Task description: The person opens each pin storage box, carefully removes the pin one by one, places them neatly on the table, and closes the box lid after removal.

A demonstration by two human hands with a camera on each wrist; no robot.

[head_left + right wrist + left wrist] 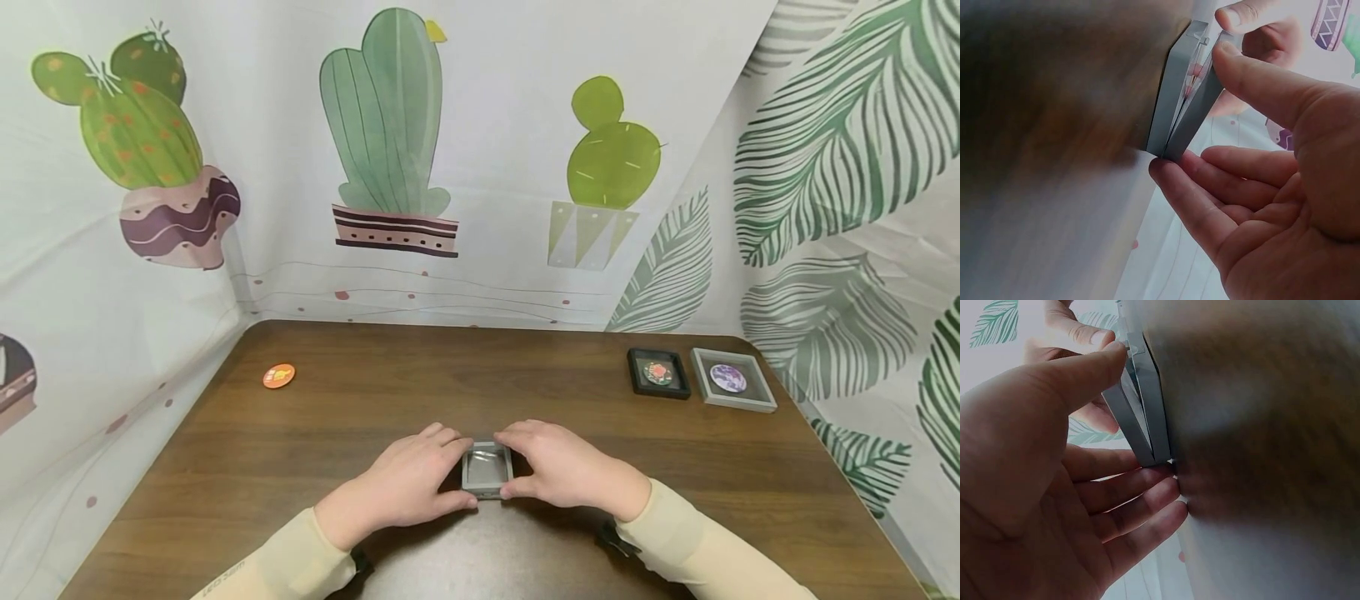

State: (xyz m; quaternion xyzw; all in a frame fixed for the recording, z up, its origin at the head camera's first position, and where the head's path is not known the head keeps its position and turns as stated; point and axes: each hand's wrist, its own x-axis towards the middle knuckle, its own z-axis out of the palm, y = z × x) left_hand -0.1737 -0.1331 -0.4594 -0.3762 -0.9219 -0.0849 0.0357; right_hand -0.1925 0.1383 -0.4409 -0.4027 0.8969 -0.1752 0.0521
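Observation:
A small grey floating display frame (487, 488) with clear film lies on the table in front of me. Its two halves stand slightly apart on the near side and meet at the far side, as the left wrist view of the frame (1157, 403) shows. My left hand (412, 481) holds its left side, thumb at the near edge of the upper half, fingers at the far edge. From the right, my right hand (562, 467) grips it the same way; in the right wrist view its thumb lies on the raised half (1200, 103).
An orange round badge (279, 376) lies at the table's back left. At the back right are a black display frame (637, 385) with a round floral badge and a larger grey frame (738, 404) with a purple one. Printed cloth (495, 167) hangs behind the brown table (450, 358).

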